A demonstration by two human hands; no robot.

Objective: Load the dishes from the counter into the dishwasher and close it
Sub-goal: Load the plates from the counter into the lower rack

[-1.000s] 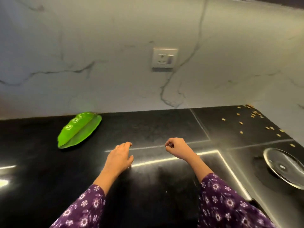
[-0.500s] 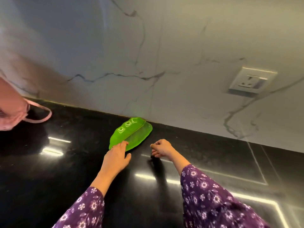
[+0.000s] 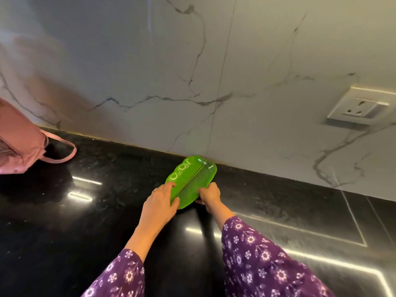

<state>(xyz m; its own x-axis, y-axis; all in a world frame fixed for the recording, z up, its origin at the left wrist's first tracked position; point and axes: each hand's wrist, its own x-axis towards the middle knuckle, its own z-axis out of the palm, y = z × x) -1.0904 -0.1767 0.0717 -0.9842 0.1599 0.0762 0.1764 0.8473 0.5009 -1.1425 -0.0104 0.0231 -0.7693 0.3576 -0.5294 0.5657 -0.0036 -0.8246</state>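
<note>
Green leaf plate (image 3: 191,180) lay on the black counter (image 3: 107,211), gripped at its near end by left hand (image 3: 159,205) and right hand (image 3: 209,195).

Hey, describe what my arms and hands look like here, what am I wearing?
Both arms wear purple sleeves printed with small pale flowers: left sleeve, right sleeve. The right grip is bare; the left grip seems to carry a thin ring.

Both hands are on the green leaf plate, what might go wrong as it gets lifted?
The left hand and right hand grip only the near end of the plate, so it may tip or slip when lifted. Its far end lies close to the wall and could knock it.
</note>
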